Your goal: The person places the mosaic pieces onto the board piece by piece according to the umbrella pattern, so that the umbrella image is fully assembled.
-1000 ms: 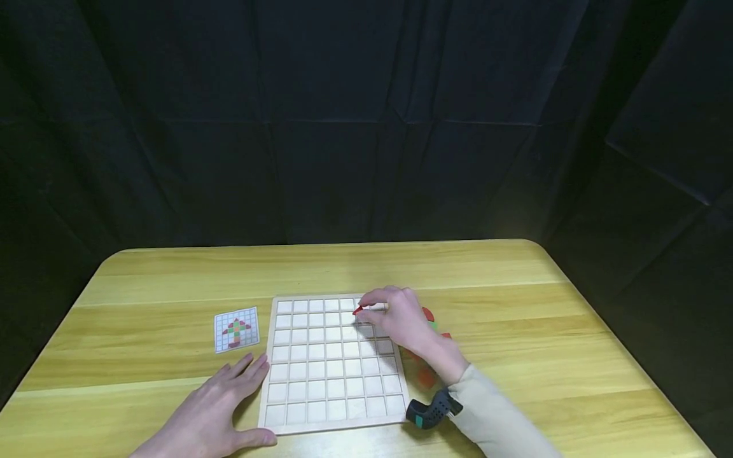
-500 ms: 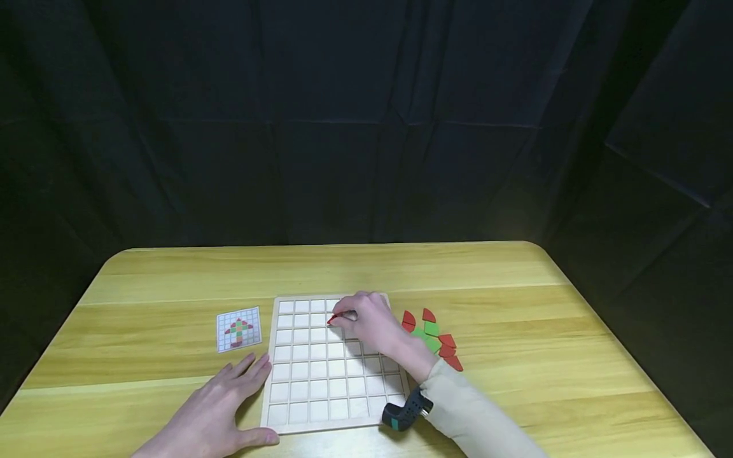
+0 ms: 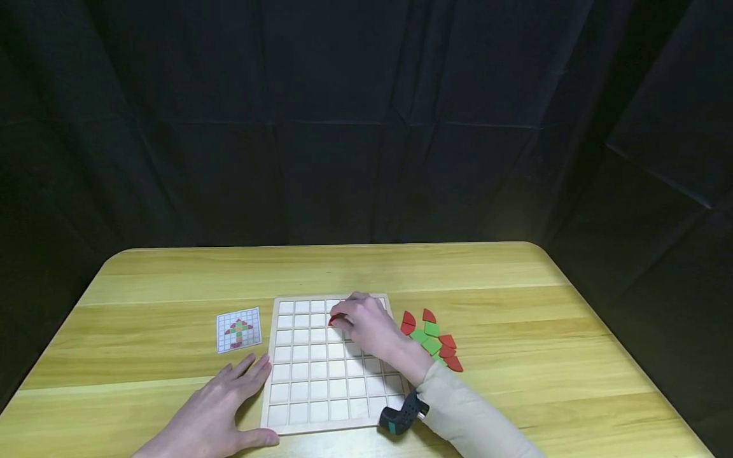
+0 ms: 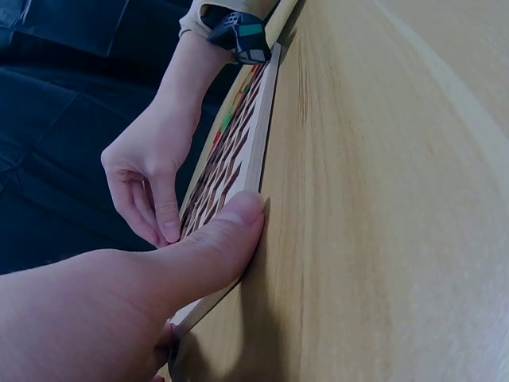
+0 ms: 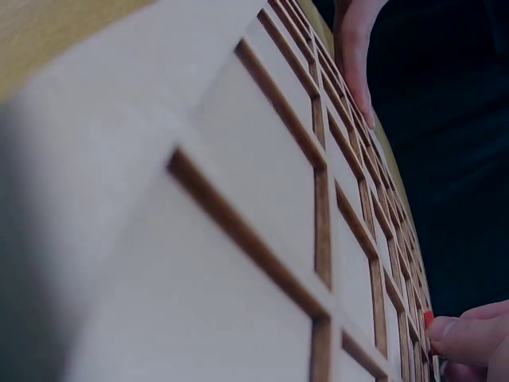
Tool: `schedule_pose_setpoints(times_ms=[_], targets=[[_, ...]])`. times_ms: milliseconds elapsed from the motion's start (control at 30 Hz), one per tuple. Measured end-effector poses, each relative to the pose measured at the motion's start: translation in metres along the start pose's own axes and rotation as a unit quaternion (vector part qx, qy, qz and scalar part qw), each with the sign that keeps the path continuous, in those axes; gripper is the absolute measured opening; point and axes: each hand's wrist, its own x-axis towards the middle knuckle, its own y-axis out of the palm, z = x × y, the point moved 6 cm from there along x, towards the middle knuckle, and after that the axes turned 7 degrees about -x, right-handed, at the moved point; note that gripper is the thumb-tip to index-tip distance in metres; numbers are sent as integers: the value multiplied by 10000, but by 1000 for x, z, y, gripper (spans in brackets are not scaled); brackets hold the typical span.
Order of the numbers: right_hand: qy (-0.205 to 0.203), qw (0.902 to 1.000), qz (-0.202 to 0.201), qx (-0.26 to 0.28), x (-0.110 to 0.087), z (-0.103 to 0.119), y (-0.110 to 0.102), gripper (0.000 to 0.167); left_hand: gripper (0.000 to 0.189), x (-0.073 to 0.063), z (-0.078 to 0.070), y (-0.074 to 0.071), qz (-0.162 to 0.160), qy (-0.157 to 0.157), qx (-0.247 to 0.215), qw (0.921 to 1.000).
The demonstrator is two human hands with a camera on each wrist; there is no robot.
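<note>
A white wooden grid board [image 3: 317,391] lies on the table with square recessed cells. My right hand [image 3: 366,324] reaches over its upper part and pinches a small red piece [image 3: 332,320] between thumb and fingers. The same red piece [image 5: 429,319] shows as a small patch at the thumb tip in the right wrist view, low over the cells. Spread out flat, my left hand [image 3: 217,404] rests at the board's left side. Its thumb touches the near left corner, and its fingertips lie along the left edge.
Left of the board lies a pattern card [image 3: 238,329] showing a red and green figure on a grid. Several loose red pieces [image 3: 452,364] and green pieces [image 3: 431,329] lie right of the board, beyond the right forearm. Black cloth [image 3: 366,127] hangs behind the wooden table [image 3: 515,286].
My right hand has moved left across the board with the red piece, uncovering the loose pieces at the right. In the last half second it has barely moved. The left hand stays put.
</note>
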Motion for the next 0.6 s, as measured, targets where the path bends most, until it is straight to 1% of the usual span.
schedule_pose_setpoints(times_ms=[200,400,600], targets=[[42,9999,103,-57,1,1,1,4,110,-1,0,0,2,28,7,10000],[29,10000,4,-68,0,1,1,3,110,-1,1,0,4,-14,-38,10000],[73,9999,-53,-43,-1,0,0,7,110,-1,1,1,14,34,31,10000]])
